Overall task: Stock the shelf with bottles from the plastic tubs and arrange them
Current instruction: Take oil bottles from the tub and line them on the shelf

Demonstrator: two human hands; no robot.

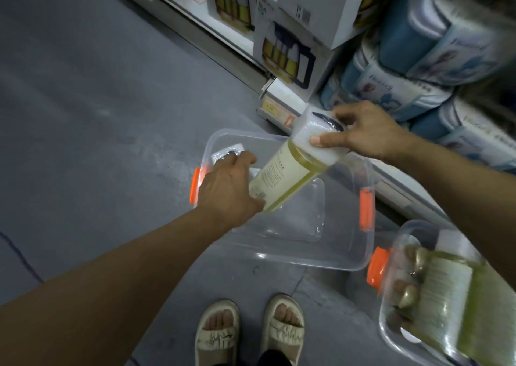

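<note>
1. the clear tub [329, 259] on the floor [97, 100] is nearly emptied, and it sits just beside the bottom shelf edge [282, 114]. it has so little weight in it that it could skid if a hand knocks the rim.
2. the second tub [391, 307] at lower right holds more bottles [446, 296]. it's blurry there, so how they lie is hard to tell. it's near the person's sandals [251, 329], so a careless step could kick it.
3. the right hand [365, 134] pinches the raised bottle [290, 173] by its foam-wrapped top [312, 139], thumb on one side and fingers curled over the other. the yellow liquid end hangs down tilted over the tub. the foam looks like it could slide, and if it does the bottle probably drops out of the sleeve.
4. the left hand [226, 187] reaches into the tub, fingers curled down onto another wrapped bottle [226, 153] in the far corner. whether it's fully gripping, can't tell. its wrist is touching the hanging bottle, so lifting could bump it loose.
</note>
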